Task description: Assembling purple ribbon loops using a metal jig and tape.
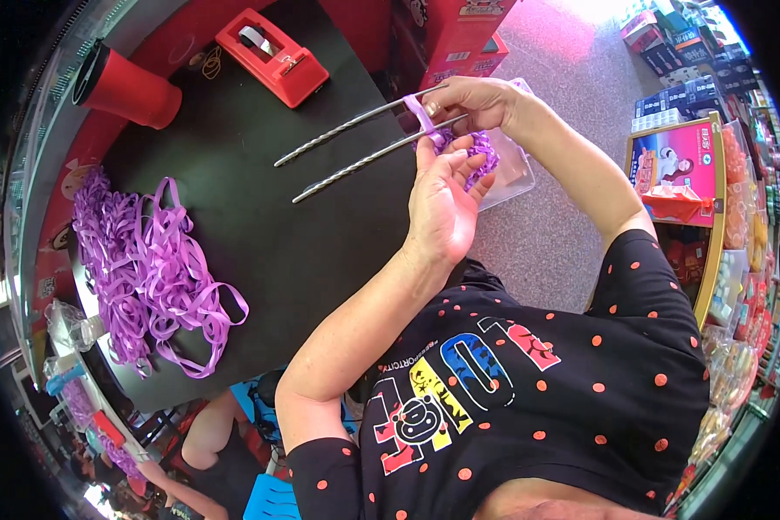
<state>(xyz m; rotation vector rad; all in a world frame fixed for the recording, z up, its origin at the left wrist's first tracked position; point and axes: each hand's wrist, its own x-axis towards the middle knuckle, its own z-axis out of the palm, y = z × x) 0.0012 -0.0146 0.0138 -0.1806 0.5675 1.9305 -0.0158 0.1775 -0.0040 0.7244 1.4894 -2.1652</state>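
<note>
Two thin metal rods [347, 178] with twisted ends stick out side by side over the table. A strip of purple ribbon [419, 113] spans them near my hands. My right hand [481, 102] is closed around the plain ends of the rods, its thumb by the ribbon. Just below, my left hand [445, 204] is palm up with curled fingers, pinching ribbon at the lower rod. A crinkled purple bunch [484, 165] hangs behind its fingers, partly hidden. A clear plastic box [518, 180] sits beneath the hands.
A large heap of loose purple ribbon [160, 277] lies on the black table [321, 251]. At the back are a red tape dispenser [273, 56] and a red tumbler [134, 89]. Another person's arm [178, 490] shows lower left; stocked shelves [737, 286] stand right.
</note>
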